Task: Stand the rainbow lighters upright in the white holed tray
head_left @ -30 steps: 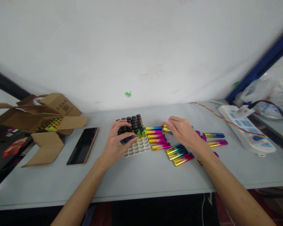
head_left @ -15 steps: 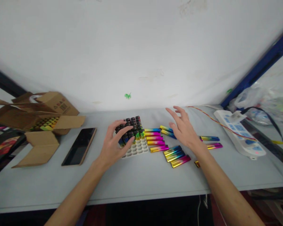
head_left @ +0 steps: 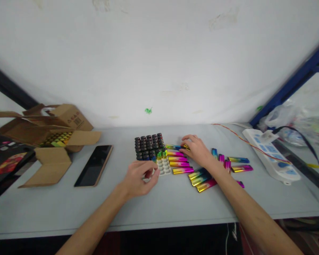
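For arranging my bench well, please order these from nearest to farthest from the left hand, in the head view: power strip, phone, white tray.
1. White tray: partly behind the left hand.
2. Phone: left of that hand.
3. Power strip: far right side.

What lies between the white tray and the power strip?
Shiny multicoloured pieces lie between the white tray and the power strip, with the right hand and forearm over some of them, as the head view shows.
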Demonstrator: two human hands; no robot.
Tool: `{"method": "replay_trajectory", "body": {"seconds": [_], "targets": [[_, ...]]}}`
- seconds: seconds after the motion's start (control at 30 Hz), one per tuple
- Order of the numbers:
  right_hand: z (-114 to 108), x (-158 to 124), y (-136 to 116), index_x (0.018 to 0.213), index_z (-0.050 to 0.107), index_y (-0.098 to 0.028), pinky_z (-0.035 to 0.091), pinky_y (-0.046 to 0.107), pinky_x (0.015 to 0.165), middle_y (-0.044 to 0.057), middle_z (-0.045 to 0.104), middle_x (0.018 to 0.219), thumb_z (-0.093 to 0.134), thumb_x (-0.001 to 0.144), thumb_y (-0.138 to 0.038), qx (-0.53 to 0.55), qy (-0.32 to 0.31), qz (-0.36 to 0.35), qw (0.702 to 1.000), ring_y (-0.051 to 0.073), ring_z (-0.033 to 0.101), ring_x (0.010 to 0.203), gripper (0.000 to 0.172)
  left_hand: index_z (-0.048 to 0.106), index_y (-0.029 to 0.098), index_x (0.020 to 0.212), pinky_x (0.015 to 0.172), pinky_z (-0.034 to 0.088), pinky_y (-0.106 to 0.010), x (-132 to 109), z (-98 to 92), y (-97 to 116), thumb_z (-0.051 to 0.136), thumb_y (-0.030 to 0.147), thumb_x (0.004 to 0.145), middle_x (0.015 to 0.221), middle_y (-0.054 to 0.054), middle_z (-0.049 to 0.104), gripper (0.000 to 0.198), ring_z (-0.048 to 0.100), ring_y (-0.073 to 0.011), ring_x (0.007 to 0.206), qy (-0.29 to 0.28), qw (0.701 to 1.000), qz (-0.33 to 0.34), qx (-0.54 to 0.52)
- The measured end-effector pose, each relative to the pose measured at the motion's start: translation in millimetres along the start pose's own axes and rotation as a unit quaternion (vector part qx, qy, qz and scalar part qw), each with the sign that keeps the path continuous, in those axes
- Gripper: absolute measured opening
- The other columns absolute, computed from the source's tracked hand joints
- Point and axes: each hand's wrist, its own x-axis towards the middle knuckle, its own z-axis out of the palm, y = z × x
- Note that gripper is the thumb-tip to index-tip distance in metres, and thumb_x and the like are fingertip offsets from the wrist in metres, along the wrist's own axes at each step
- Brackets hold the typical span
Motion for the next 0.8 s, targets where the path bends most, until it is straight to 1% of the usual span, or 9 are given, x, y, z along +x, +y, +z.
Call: {"method": "replay_trajectory", "body": {"seconds": [0.1, 0.2, 0.33, 0.4, 0.47, 0.53, 0.63, 0.7, 0.8], "targets": [[-6, 2, -1, 0.106, 0.07, -0.018, 0.051, 0.051, 0.098, 0.013, 0.072, 0.116, 0.073, 0.095, -0.026, 0.024, 0.007, 0.012, 1.0, 0.031, 0.064, 0.111, 0.014, 0.064, 0.018, 0.08, 0.049, 0.039, -0.021, 2, 3.8, 2, 0.058, 0.017, 0.094, 0.06, 0.003, 0.059, 0.015, 0.048, -0.0081, 0.048, -0.062, 0.997, -0.033, -0.028], [-21, 0, -4, 0.106, 0.069, -0.018, 0.055, 0.047, 0.093, 0.009, 0.076, 0.1, 0.07, 0.097, -0.028, 0.111, 0.033, 0.026, 0.993, 0.027, 0.07, 0.097, 0.013, 0.066, 0.017, 0.084, 0.052, 0.04, -0.022, 4, 5.1, 3, 0.055, 0.023, 0.098, 0.064, 0.001, 0.061, 0.02, 0.051, -0.0093, 0.051, -0.07, 0.991, -0.101, -0.043], [-50, -5, -17, 0.112, 0.071, -0.021, 0.061, 0.038, 0.084, 0.007, 0.078, 0.1, 0.071, 0.096, -0.04, 0.304, 0.084, 0.048, 0.948, 0.022, 0.074, 0.089, 0.025, 0.066, 0.017, 0.094, 0.053, 0.045, -0.021, 6, 5.2, 3, 0.047, 0.039, 0.106, 0.071, 0.0, 0.063, 0.032, 0.059, -0.0108, 0.056, -0.064, 0.961, -0.231, -0.139], [-60, -7, -29, 0.115, 0.074, -0.021, 0.063, 0.036, 0.081, 0.008, 0.078, 0.102, 0.072, 0.095, -0.044, 0.375, 0.073, 0.047, 0.923, 0.021, 0.075, 0.09, 0.03, 0.067, 0.016, 0.1, 0.051, 0.048, -0.022, 6, 6.3, 3, 0.042, 0.049, 0.107, 0.076, -0.002, 0.065, 0.041, 0.064, -0.0126, 0.058, -0.065, 0.932, -0.277, -0.224], [-64, -7, -43, 0.116, 0.076, -0.021, 0.063, 0.035, 0.08, 0.008, 0.078, 0.104, 0.071, 0.096, -0.045, 0.403, 0.038, 0.02, 0.914, 0.021, 0.074, 0.09, 0.032, 0.068, 0.015, 0.105, 0.054, 0.053, -0.025, 7, 8.3, 4, 0.042, 0.057, 0.106, 0.08, -0.005, 0.068, 0.049, 0.068, -0.0157, 0.063, -0.068, 0.899, -0.302, -0.31], [-60, -5, -57, 0.117, 0.078, -0.022, 0.061, 0.034, 0.08, 0.008, 0.078, 0.102, 0.07, 0.098, -0.043, 0.4, 0.015, -0.019, 0.916, 0.02, 0.072, 0.089, 0.03, 0.068, 0.014, 0.104, 0.066, 0.059, -0.03, 9, 10.8, 5, 0.043, 0.062, 0.104, 0.083, -0.008, 0.071, 0.055, 0.071, -0.019, 0.072, -0.082, 0.865, -0.312, -0.385], [-47, -4, -72, 0.118, 0.078, -0.025, 0.059, 0.033, 0.079, 0.007, 0.074, 0.098, 0.07, 0.098, -0.041, 0.37, 0.034, -0.059, 0.927, 0.019, 0.069, 0.085, 0.027, 0.065, 0.014, 0.101, 0.078, 0.06, -0.037, 12, 14.9, 7, 0.05, 0.065, 0.101, 0.086, -0.01, 0.072, 0.053, 0.07, -0.021, 0.078, -0.114, 0.802, -0.331, -0.484], [-41, -4, -76, 0.118, 0.079, -0.026, 0.058, 0.033, 0.078, 0.007, 0.07, 0.1, 0.07, 0.098, -0.041, 0.343, 0.063, -0.063, 0.935, 0.019, 0.068, 0.087, 0.026, 0.06, 0.016, 0.103, 0.068, 0.057, -0.033, 13, 17.7, 6, 0.058, 0.061, 0.099, 0.081, -0.006, 0.07, 0.046, 0.067, -0.018, 0.068, -0.119, 0.763, -0.35, -0.531], [-42, -5, -72, 0.127, 0.075, -0.028, 0.056, 0.035, 0.084, 0.008, 0.066, 0.105, 0.06, 0.104, -0.039, 0.309, 0.086, -0.042, 0.946, 0.021, 0.066, 0.097, 0.029, 0.052, 0.02, 0.107, 0.056, 0.049, -0.027, 11, 20.5, 2, 0.063, 0.057, 0.098, 0.075, -0.001, 0.066, 0.04, 0.059, -0.0132, 0.056, -0.121, 0.724, -0.37, -0.57]]}}
